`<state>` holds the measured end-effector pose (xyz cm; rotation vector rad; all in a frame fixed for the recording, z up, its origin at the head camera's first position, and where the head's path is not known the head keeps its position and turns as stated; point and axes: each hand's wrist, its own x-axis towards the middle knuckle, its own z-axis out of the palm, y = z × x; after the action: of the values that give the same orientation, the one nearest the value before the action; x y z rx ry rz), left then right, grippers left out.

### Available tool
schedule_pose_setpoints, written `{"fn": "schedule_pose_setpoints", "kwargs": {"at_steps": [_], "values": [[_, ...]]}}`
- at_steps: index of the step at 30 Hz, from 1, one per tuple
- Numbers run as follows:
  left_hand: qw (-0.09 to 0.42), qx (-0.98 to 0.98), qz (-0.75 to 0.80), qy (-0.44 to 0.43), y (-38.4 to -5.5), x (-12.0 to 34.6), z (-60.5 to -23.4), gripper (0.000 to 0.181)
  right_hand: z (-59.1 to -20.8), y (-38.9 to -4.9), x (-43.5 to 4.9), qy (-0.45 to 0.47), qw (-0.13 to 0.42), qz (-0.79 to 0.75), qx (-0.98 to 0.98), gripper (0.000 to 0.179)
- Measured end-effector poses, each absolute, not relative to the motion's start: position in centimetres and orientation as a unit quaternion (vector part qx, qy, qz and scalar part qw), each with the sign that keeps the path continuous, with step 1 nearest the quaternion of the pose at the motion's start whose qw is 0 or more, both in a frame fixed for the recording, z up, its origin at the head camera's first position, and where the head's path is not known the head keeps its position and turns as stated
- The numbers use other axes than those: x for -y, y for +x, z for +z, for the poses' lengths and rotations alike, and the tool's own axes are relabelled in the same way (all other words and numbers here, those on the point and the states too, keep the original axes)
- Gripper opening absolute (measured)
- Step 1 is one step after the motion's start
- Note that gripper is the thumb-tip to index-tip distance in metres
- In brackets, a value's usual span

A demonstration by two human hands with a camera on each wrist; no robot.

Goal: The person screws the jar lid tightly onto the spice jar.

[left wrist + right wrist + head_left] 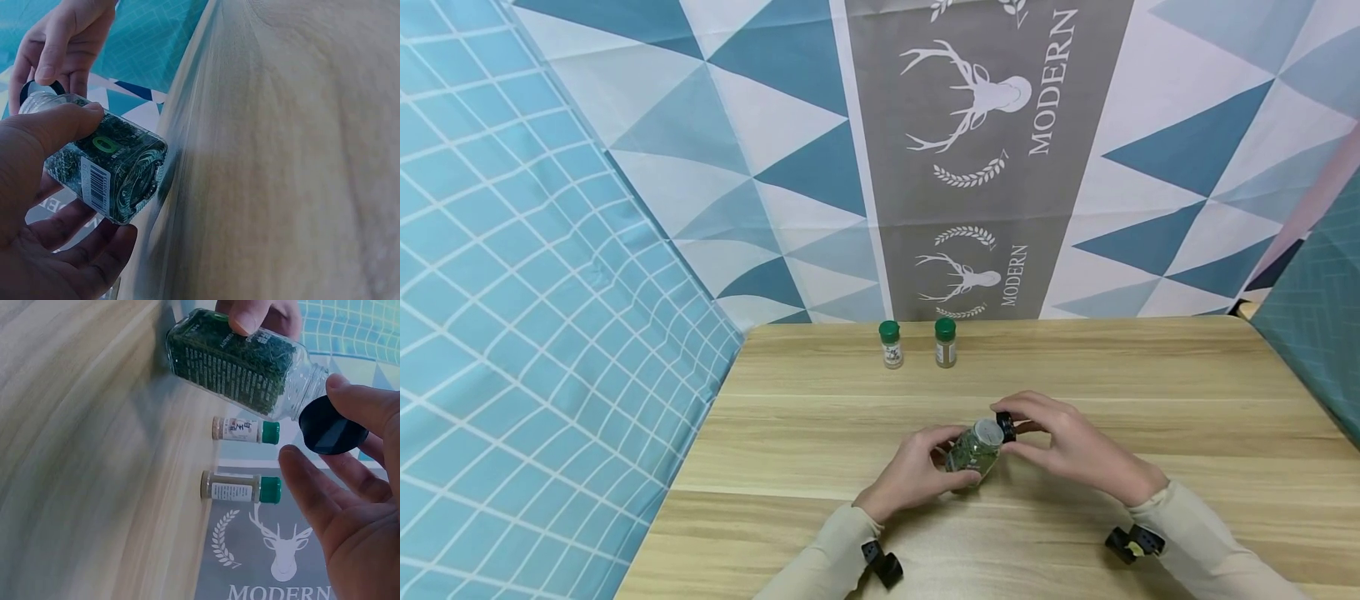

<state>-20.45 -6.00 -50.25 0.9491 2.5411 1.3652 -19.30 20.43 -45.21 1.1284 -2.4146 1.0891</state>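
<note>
A clear glass jar of dried green herbs [973, 450] is gripped by my left hand [915, 468], tilted with its whitish-topped mouth toward the right. In the left wrist view, my thumb lies across the jar [103, 147], which shows a barcode label and its ridged base. My right hand [1060, 437] pinches a black cap [1006, 426] between thumb and fingers. The cap [333, 425] is off the jar, tilted right beside its mouth, as the right wrist view shows.
Two small shakers with green lids, one on the left [891, 345] and one on the right [945, 343], stand near the back edge of the wooden table [805, 433]. Behind them hangs a patterned cloth [790, 167]; a blue checked cloth [550, 317] borders the left side.
</note>
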Motion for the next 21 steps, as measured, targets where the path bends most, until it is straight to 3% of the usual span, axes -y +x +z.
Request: {"fn": "schedule_pose_setpoints", "kwargs": {"at_steps": [8,16,21], "values": [[0.055,-0.837,0.45,0.307,-20.32,5.93,-50.02,0.056,-45.49,-19.19,-19.68,0.385,0.124,0.4,0.822,0.059],[0.042,-0.836,0.448,0.315,-20.3,5.86,-50.12,0.053,-45.56,-19.29,-19.33,0.41,0.166,0.371,0.817,0.06],[0.043,-0.835,0.448,0.316,-20.33,5.86,-50.18,0.052,-45.58,-19.26,-19.41,0.408,0.16,0.367,0.821,0.059]]}}
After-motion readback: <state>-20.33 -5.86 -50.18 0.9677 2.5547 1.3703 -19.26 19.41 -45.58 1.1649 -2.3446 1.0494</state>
